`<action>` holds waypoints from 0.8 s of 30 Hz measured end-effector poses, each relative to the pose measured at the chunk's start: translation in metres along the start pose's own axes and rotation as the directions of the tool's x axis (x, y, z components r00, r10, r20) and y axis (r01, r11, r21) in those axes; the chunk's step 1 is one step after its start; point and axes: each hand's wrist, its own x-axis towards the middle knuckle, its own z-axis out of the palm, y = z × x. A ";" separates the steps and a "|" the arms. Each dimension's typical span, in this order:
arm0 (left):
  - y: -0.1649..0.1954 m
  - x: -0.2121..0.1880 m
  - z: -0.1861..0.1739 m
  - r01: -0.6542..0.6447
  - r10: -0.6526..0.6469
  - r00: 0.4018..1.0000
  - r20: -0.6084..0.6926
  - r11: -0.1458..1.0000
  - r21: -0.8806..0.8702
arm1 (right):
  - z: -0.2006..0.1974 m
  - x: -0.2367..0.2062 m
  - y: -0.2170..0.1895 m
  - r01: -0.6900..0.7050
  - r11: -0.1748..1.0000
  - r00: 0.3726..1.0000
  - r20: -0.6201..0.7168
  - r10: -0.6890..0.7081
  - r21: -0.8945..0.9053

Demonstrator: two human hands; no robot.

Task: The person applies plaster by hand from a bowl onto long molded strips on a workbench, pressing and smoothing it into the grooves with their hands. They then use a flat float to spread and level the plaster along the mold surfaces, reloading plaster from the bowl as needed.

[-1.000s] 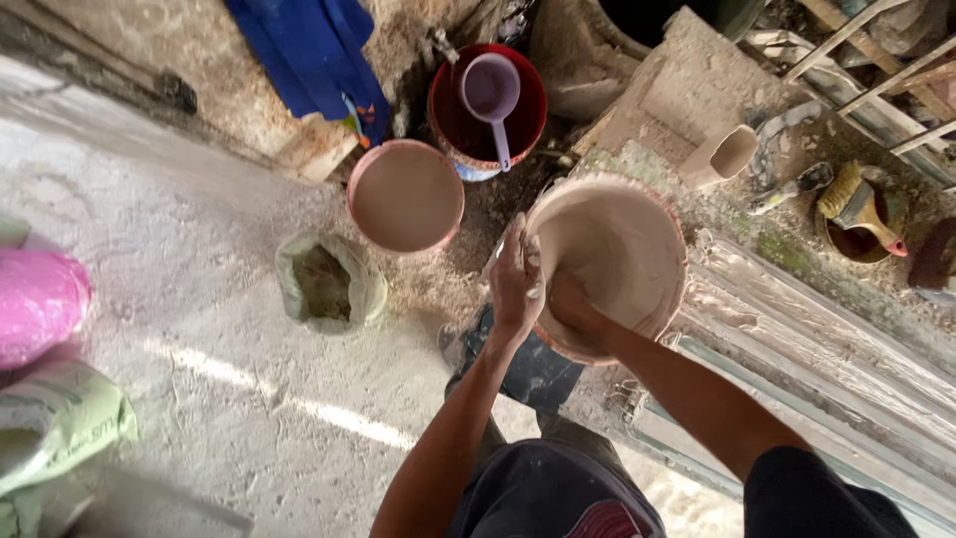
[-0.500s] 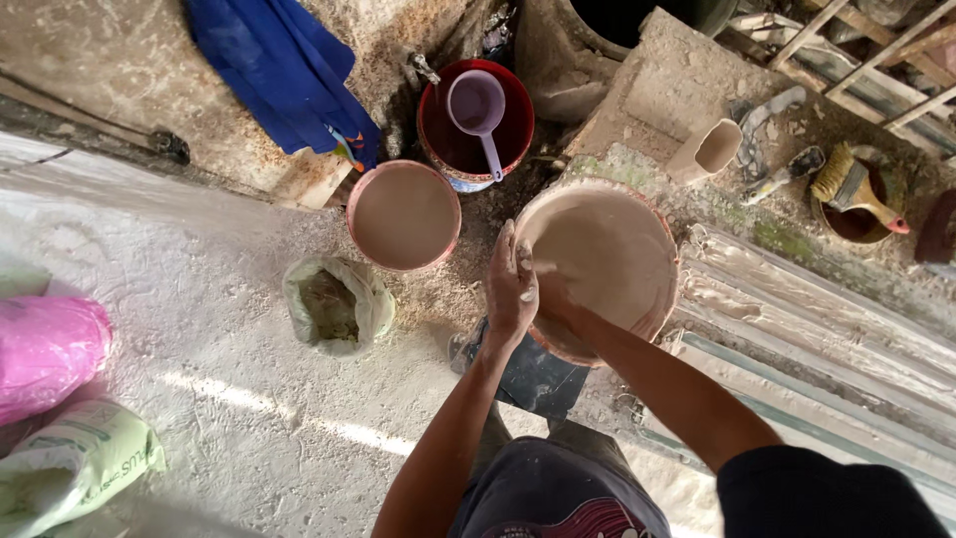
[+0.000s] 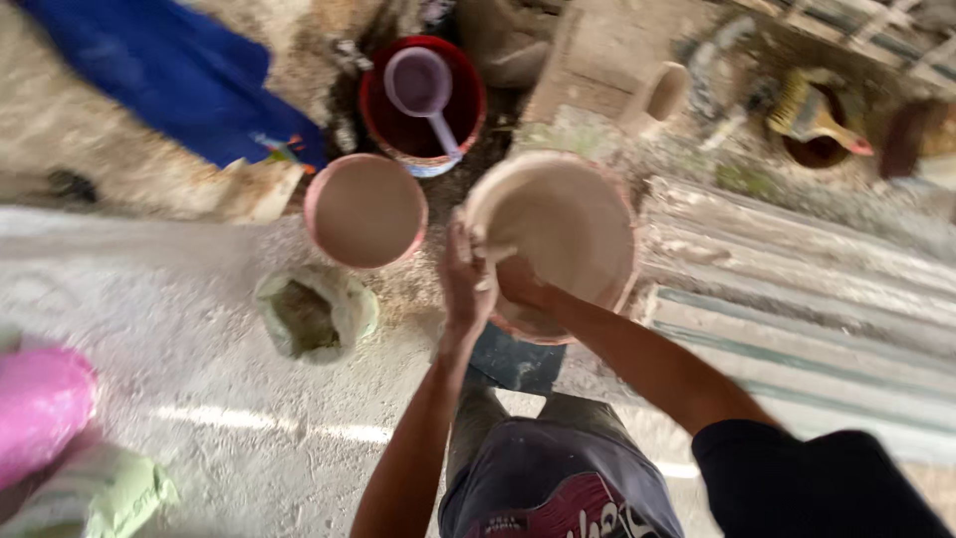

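Two hands shaping the near rim of a pale clay bowl, seen from above.

The left hand (image 3: 466, 284) presses on the outside of the rim while the right hand (image 3: 520, 281) works just inside it, the two close together with the wall of the clay bowl (image 3: 568, 224) pinched between them; the bowl sits in front of the person's knees, beside a smaller pink-rimmed basin (image 3: 364, 210); to do this well, I judge the pressure should stay even from both sides so the soft wall keeps its thickness, and the fingers damp so they glide; the clay looks smooth, matte and wet-beige, the form wide and shallow; a red bucket (image 3: 468, 95) with a lilac scoop (image 3: 420, 85) stands beyond; the floor (image 3: 169, 299) is rough, dusty grey; a blue cloth (image 3: 189, 75) lies crumpled.
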 end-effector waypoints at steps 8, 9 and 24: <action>-0.004 -0.008 0.005 0.019 -0.018 1.000 -0.007 0.991 0.129 | -0.060 -0.013 0.042 -0.344 0.939 0.934 -0.097 0.343 0.003; -0.006 -0.008 0.005 -0.038 0.039 0.999 -0.002 0.989 0.144 | -0.057 0.000 0.029 -0.315 0.948 0.937 -0.145 0.318 0.041; -0.009 -0.015 0.012 -0.080 0.080 0.997 0.006 0.989 0.122 | -0.055 -0.014 0.030 -0.295 0.953 0.937 -0.176 0.303 0.070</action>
